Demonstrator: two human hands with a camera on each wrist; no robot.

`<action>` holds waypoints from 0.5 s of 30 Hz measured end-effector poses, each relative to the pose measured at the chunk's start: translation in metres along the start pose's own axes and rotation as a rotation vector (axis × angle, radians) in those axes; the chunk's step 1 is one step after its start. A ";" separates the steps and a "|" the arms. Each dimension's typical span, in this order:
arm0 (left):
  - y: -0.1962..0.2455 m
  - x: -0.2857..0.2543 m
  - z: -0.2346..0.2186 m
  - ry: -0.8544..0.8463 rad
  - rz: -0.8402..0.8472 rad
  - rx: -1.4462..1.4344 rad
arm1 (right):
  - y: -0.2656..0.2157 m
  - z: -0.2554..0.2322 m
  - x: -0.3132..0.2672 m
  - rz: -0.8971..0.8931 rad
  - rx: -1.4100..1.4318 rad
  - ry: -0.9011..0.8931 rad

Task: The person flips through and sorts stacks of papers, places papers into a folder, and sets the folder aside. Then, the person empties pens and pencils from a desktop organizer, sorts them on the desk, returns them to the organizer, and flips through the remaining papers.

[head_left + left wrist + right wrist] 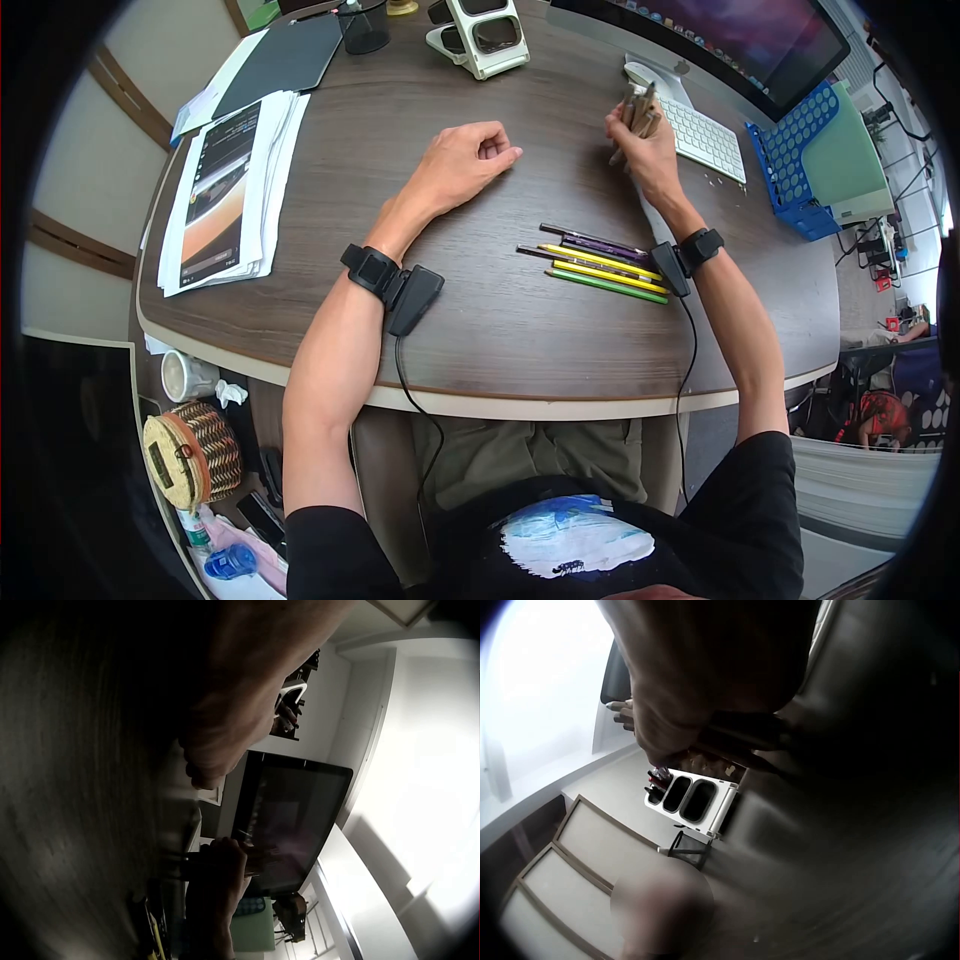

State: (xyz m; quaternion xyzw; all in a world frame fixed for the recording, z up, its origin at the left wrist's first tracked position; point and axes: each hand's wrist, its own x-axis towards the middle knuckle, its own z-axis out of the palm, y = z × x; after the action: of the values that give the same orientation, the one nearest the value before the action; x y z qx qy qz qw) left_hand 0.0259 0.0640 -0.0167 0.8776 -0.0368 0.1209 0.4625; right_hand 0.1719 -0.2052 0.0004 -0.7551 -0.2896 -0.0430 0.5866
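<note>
In the head view my right hand (652, 158) grips a bunch of brown and grey pencils (642, 112), their ends sticking up above the fingers, beside the keyboard. Pencil ends (619, 714) also stick out past the right hand (682, 682) in the right wrist view. My left hand (462, 168) rests on the table with loosely curled fingers, holding nothing visible. Between the forearms lie several coloured pencils side by side: yellow (600, 257), green (610, 286), purple and dark ones. The left wrist view shows the left hand (229, 724) from behind, dark.
Papers (262, 200) and a dark folder (285, 62) lie at the left, near a mesh cup (365, 30). A white organizer (482, 38) stands at the back. Keyboard (708, 138), mouse, monitor (740, 45) and blue basket (790, 160) are at the right. Cables hang from both wrists.
</note>
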 end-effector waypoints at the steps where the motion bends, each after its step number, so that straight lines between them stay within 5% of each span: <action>1: -0.001 0.001 0.000 0.001 0.000 0.002 | 0.002 0.001 -0.001 0.011 -0.088 -0.047; 9: -0.001 0.000 0.001 0.002 -0.003 0.008 | 0.002 -0.008 0.009 0.141 -0.236 -0.191; 12: -0.001 0.001 0.001 0.009 0.013 0.015 | -0.004 -0.014 0.016 0.430 0.372 -0.220; 15: -0.003 0.001 0.002 0.002 0.003 0.024 | -0.014 -0.013 0.004 0.580 0.664 -0.216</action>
State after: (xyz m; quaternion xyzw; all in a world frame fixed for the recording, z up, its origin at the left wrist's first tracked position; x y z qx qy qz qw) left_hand 0.0276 0.0641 -0.0198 0.8829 -0.0362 0.1226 0.4518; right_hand 0.1719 -0.2131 0.0183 -0.5762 -0.1236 0.2975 0.7512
